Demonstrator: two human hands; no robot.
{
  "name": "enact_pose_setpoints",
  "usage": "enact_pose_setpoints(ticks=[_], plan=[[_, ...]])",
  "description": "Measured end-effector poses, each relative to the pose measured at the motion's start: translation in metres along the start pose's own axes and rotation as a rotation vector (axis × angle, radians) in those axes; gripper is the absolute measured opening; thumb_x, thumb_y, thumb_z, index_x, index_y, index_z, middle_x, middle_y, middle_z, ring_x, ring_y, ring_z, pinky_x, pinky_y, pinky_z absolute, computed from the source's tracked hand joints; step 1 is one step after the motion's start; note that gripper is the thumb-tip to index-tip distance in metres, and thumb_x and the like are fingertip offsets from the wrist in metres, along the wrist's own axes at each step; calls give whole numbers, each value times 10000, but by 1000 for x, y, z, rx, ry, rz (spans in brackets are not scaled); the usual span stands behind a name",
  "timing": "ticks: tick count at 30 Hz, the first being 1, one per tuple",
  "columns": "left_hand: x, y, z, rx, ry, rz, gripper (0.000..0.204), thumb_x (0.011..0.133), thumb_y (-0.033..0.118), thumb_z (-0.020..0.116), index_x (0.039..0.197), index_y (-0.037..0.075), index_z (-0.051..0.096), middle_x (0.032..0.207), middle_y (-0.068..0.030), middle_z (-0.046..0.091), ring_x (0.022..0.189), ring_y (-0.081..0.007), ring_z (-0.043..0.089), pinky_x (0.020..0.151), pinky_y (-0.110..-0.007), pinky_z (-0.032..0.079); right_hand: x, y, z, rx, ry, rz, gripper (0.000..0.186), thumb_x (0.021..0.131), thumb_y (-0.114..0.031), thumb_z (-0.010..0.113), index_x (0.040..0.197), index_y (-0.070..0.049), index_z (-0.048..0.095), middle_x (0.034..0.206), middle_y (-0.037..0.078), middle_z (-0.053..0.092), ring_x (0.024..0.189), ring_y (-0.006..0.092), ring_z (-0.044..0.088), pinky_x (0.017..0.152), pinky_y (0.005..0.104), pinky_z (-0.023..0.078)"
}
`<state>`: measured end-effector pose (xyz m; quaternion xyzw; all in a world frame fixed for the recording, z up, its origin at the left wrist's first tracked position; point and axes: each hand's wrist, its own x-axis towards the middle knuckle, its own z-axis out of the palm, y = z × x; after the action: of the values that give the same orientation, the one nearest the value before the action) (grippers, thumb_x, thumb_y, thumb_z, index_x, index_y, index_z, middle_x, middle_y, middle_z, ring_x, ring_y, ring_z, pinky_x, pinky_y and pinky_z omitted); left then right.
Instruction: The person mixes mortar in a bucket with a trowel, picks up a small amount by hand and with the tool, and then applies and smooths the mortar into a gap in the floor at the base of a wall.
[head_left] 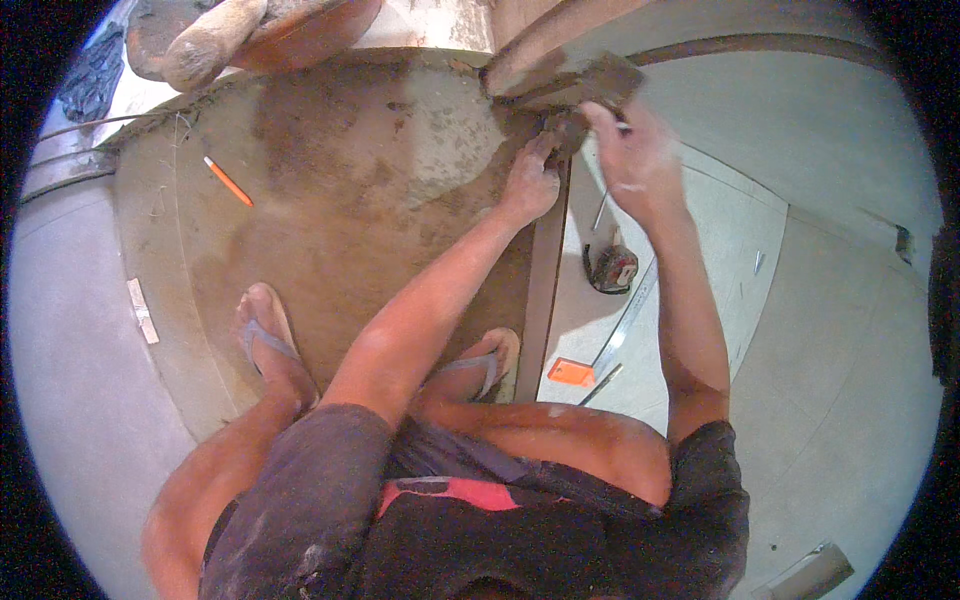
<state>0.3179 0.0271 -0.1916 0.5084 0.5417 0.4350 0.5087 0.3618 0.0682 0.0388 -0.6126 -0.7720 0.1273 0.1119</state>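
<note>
My right hand (640, 170) is closed on a mud-smeared flat tool (610, 80) at the wooden frame's corner. Just left of it, my left hand (532, 185) has bent fingers at a dark muddy piece (568, 130); what exactly they grip is unclear. Below them a wooden edge (545, 300) divides the damp cement floor (330, 170) from a white panel (730, 230). On the panel lie a tape measure (610, 267) with a metal blade (632, 315), an orange tab (571, 371) and thin rods (602, 210).
An orange pencil (228, 180) and a small pale strip (142, 310) lie to the left. A muddy tub (310, 30), a rounded lump (208, 48) and black plastic (95, 80) sit at the back left. My sandalled feet (265, 335) rest on the cement; a pale wall (780, 110) rises at right.
</note>
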Motion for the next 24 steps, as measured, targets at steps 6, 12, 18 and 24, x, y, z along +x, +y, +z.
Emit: enact_pose_setpoints(ticks=[6, 12, 18, 24], plan=[[13, -12, 2, -159, 113, 0, 388, 830, 34, 524, 1206, -18, 601, 1171, -202, 635, 1096, -321, 590, 973, -392, 444, -40, 29, -51, 315, 178, 313, 334, 941, -312, 617, 1032, 5, 670, 870, 138, 709, 717, 217, 686, 661, 327, 544], [25, 39, -7, -210, -84, -342, 394, 777, -10, 517, 1159, -68, 598, 1037, -231, 646, 942, -283, 616, 843, -363, 472, -83, 68, -69, 398, 342, 430, 280, 941, -261, 638, 1042, -1, 666, 924, 95, 696, 786, 155, 661, 650, 293, 545], [32, 25, -7, -238, 17, -61, 27, 782, -19, 509, 778, 5, 498, 733, -74, 490, 693, -183, 457, 619, -359, 396, -98, 66, -69, 448, 376, 489, 225, 946, -218, 638, 1022, -8, 663, 913, 81, 693, 788, 147, 656, 650, 289, 545], [26, 78, -18, -374, -57, -376, 52, 781, -34, 508, 800, 12, 524, 762, -52, 509, 724, -163, 485, 628, -326, 406, -112, 68, -73, 433, 376, 538, 211, 948, -204, 627, 1010, -5, 658, 895, 82, 695, 796, 148, 660, 648, 288, 547]])
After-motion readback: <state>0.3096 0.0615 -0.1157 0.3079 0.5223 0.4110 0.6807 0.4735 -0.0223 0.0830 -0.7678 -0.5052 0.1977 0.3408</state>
